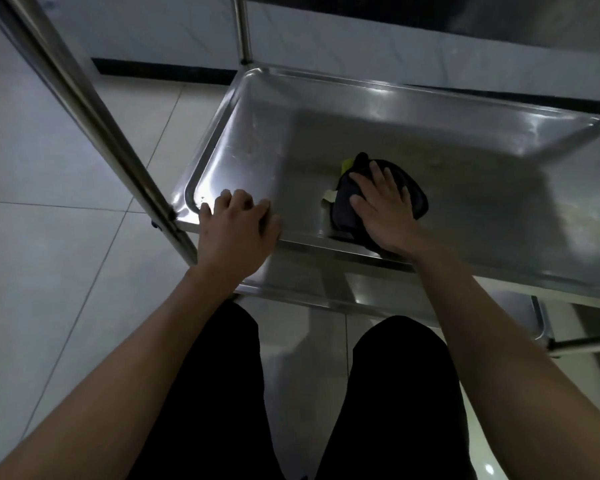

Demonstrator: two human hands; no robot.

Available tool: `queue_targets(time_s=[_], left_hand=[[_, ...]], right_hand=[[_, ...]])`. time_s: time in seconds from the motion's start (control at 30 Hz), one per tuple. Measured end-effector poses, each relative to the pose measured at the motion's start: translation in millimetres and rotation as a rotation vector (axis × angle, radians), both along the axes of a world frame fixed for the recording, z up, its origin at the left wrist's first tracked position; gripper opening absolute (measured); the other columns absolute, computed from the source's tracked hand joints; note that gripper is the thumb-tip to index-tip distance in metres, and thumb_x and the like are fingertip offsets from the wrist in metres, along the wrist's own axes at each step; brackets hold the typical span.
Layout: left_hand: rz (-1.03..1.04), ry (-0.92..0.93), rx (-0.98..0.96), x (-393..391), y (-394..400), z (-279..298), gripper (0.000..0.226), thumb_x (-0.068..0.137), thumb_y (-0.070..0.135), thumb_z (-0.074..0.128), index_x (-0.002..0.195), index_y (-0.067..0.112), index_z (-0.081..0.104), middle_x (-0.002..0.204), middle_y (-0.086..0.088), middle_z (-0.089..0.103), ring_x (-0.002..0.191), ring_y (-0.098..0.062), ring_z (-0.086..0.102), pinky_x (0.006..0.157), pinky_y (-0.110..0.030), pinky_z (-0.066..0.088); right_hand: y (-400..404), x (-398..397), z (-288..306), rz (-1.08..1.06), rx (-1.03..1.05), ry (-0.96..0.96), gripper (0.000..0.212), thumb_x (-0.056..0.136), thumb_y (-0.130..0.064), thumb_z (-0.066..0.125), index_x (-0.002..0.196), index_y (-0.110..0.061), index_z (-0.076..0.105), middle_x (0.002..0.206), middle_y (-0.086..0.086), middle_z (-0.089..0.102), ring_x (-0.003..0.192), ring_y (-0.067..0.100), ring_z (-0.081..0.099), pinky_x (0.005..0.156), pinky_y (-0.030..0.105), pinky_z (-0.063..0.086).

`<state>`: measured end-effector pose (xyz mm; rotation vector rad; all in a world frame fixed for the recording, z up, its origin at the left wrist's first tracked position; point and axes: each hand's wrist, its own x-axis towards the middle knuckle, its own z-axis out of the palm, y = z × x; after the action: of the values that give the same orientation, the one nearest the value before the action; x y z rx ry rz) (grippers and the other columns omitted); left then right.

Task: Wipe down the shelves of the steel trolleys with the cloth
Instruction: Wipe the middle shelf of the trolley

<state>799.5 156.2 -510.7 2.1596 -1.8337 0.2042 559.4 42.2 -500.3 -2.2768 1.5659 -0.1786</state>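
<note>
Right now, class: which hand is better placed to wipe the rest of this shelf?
The right hand: it already presses flat on the dark cloth inside the shelf, while the left hand grips the near rim.

Dim, soft picture; glare streaks the shelf (pixel 413 98) rim, edges bowed.

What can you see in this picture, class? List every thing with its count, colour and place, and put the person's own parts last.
shelf: one, steel grey, middle of the trolley
lower shelf: one, steel grey, beneath it
posts: two visible, steel, left corners
cloth: one, dark with yellow-green, on the shelf near its front edge
floor: pale tiles, left
legs: two, black trousers, bottom
left hand: fingers curled over the shelf's front rim
right hand: flat on the cloth
</note>
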Motion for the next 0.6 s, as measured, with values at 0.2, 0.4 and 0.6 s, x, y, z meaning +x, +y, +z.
queue_targets(time_s=[0.2,0.4,0.6], left_hand=[[-0.028,-0.017,0.041,12.1,-3.6,1.0,0.038,0.095,0.053,0.041,0.099,0.024,0.065,0.102,-0.001,0.060,0.098,-0.027,0.055,0.081,-0.043,0.044],[-0.063,-0.022,0.018,22.1,5.1,-1.4,0.041,0.096,0.052,0.044,0.112,0.022,0.067,0.103,-0.001,0.063,0.102,-0.023,0.056,0.084,-0.042,0.044],[-0.064,-0.023,0.086,25.7,12.6,-3.1,0.052,0.101,0.054,0.032,0.135,0.024,0.058,0.118,0.001,0.058,0.123,-0.023,0.048,0.099,-0.048,0.040]], right_hand=[[-26.5,59.5,-1.9,0.061,0.040,0.002,0.050,0.104,-0.045,0.024,0.153,-0.036,0.019,0.166,-0.004,-0.009,0.152,0.021,-0.012,0.120,0.052,-0.007],[-51.9,119.1,-1.9,0.133,0.078,-0.030,0.051,0.102,-0.045,0.024,0.152,-0.039,0.020,0.166,-0.007,-0.008,0.152,0.017,-0.012,0.119,0.049,-0.010],[-65.9,192.8,1.2,0.261,0.110,-0.044,0.051,0.101,-0.045,0.026,0.151,-0.040,0.022,0.165,-0.007,-0.010,0.152,0.017,-0.012,0.119,0.050,-0.010]])
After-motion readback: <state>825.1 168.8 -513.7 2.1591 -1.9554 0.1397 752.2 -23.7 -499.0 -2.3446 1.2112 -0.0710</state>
